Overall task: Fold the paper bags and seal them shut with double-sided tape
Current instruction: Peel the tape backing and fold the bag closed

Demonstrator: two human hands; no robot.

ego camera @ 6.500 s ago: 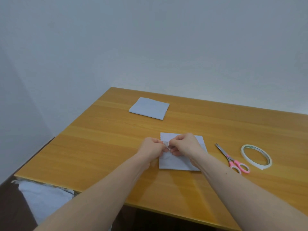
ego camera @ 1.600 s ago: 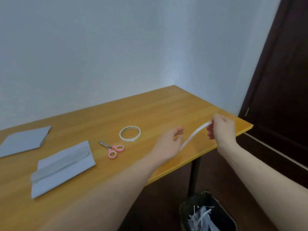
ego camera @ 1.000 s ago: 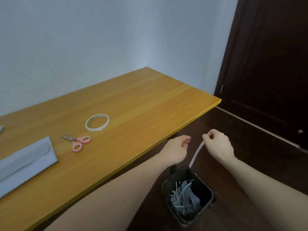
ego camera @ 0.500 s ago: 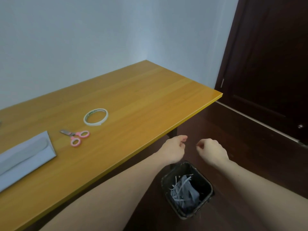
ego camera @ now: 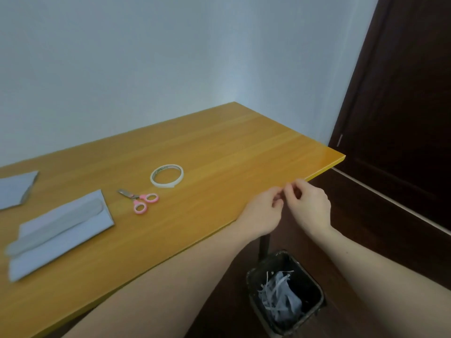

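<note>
Both hands meet at the bench edge, left hand touching right hand. Left of them lie tape roll, scissors, then paper bags. Below them stands a bin holding paper strips.

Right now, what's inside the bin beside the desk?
The black bin holds a heap of white paper strips. Whatever lies beneath that heap, and the bin's bottom, are covered.
</note>
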